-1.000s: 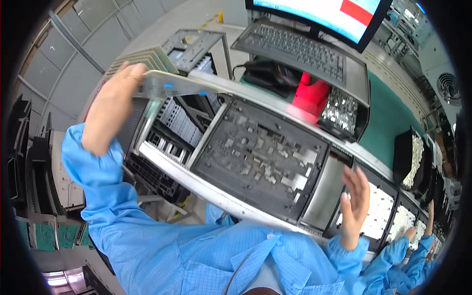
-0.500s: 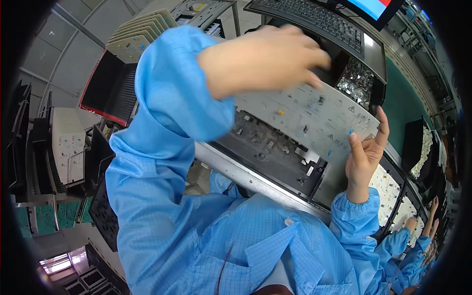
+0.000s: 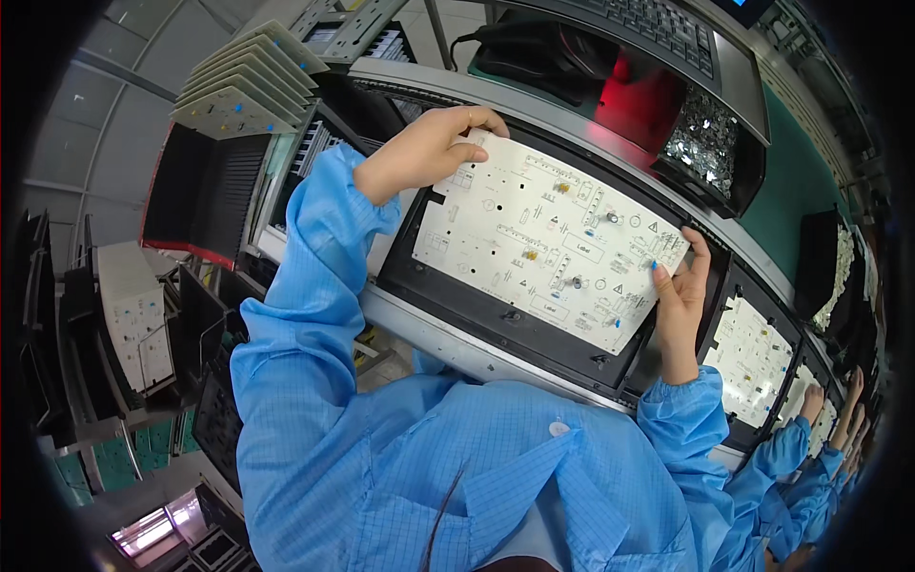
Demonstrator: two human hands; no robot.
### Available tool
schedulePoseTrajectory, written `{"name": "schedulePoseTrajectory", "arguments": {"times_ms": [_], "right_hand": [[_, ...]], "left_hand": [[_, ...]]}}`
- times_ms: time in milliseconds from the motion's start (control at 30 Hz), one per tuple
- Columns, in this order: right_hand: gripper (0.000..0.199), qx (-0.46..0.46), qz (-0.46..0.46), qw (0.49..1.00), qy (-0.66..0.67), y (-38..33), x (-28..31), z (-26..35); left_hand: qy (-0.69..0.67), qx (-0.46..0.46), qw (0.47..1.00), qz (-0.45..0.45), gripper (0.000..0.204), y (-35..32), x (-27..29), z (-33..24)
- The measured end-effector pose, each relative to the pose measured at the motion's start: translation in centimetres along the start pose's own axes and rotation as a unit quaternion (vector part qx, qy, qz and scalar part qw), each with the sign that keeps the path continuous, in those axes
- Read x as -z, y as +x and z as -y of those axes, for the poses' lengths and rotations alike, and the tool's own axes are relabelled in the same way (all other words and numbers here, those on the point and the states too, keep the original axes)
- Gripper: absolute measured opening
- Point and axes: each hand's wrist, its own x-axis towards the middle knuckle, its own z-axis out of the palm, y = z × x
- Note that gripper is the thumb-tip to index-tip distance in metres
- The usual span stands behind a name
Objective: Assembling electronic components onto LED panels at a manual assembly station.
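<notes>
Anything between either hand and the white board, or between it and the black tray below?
Nothing visible. The left hand holds the white board at its upper left corner; the right hand, its right end. Nothing shows between board and black tray; the underside is hidden.

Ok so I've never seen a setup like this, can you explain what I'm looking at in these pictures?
Sure. There's no machine arm here, just a person's two bare hands. Every picture comes from a wide camera worn on their head, looking down, so straight edges bend.

The left hand grips the upper left corner of a pale circuit board, and the right hand grips its right edge. The board is in or just above a black tray; I can't tell if it is fully seated.

Standing at the upper left are more boards. Beyond the tray are a box of shiny bits and a keyboard.
</notes>
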Motion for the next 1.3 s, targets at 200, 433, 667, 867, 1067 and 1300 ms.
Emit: {"name": "schedulePoseTrajectory", "arguments": {"times_ms": [200,433,667,867,1067,1300], "right_hand": [[0.05,0.135,-0.012,0.836,-0.532,0.5,0.1,1.6],[0.044,0.112,-0.066,0.815,-0.565,0.8,0.4,1.2],[0.029,0.149,-0.083,0.788,-0.592,3.9,2.8,0.7],[0.015,0.173,-0.087,0.77,-0.608,4.7,2.0,0.8],[0.021,0.129,-0.09,0.698,-0.699,4.3,-0.8,1.7],[0.021,0.205,0.076,0.819,-0.53,7.8,-5.6,1.4]], "left_hand": [[0.156,-0.103,0.98,-0.063,0.036,-0.4,-2.4,2.9],[0.212,-0.084,0.972,-0.055,0.039,-0.2,-3.6,4.5],[0.223,-0.089,0.952,-0.188,0.034,0.1,-1.1,5.1],[0.214,-0.102,0.957,-0.17,0.027,1.9,-2.7,5.8],[0.209,-0.033,0.961,-0.178,0.024,2.1,-3.6,5.5],[0.426,0.022,0.87,-0.249,0.027,2.7,-4.9,4.5]]}}
